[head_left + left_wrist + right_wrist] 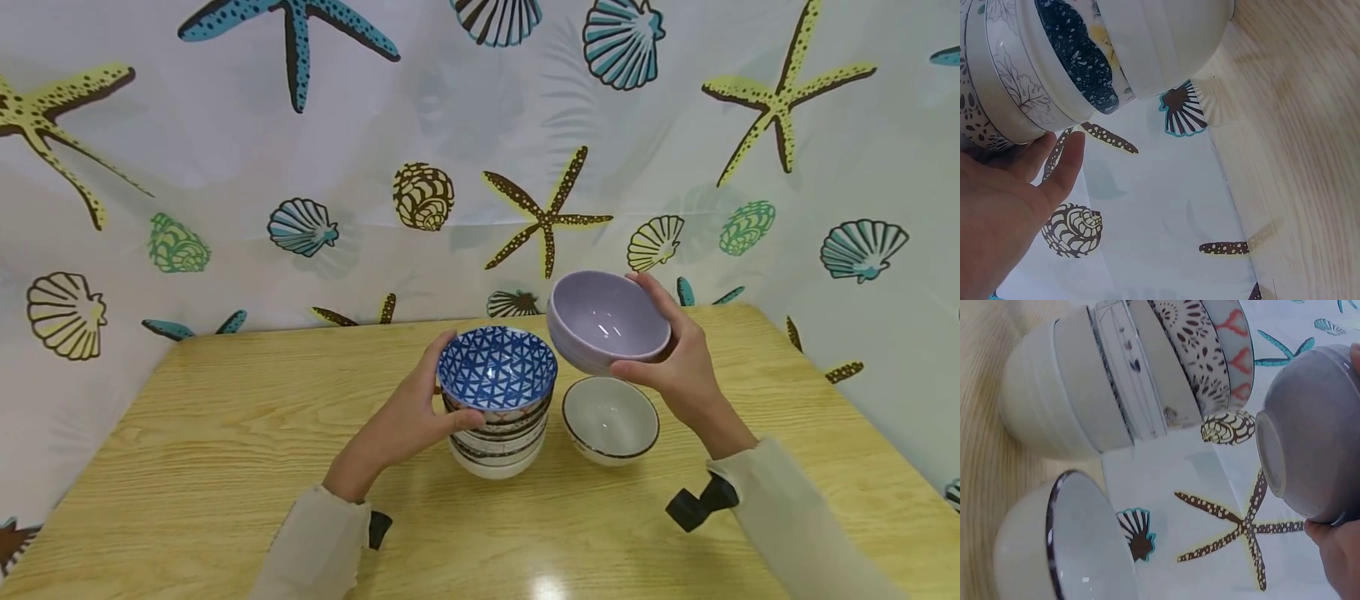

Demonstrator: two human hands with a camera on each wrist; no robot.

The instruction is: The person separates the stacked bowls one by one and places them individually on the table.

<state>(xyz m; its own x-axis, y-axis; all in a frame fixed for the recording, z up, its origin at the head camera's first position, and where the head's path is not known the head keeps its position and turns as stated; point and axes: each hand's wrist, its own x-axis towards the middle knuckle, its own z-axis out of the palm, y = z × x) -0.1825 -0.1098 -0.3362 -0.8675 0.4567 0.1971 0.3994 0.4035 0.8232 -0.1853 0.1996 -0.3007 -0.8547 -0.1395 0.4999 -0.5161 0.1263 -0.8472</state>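
A stack of several nested bowls point(497, 454) stands on the table, topped by a blue-and-white triangle-patterned bowl point(497, 367). My left hand point(408, 417) holds the upper part of this stack at its left side, thumb at the front and fingers behind. In my right hand point(678, 362) is a lavender bowl point(600, 321), gripped by its rim between thumb and fingers. It is raised right of the stack, tilted with its inside facing the head view. Below it on the table sits a white bowl with a dark rim point(611, 421). The right wrist view shows the lavender bowl's foot point(1271, 453).
The light wooden table point(262, 433) extends to both sides of the bowls. Behind it hangs a white cloth point(360, 108) printed with starfish and shells. A dark wrist strap piece point(701, 502) shows at the right sleeve.
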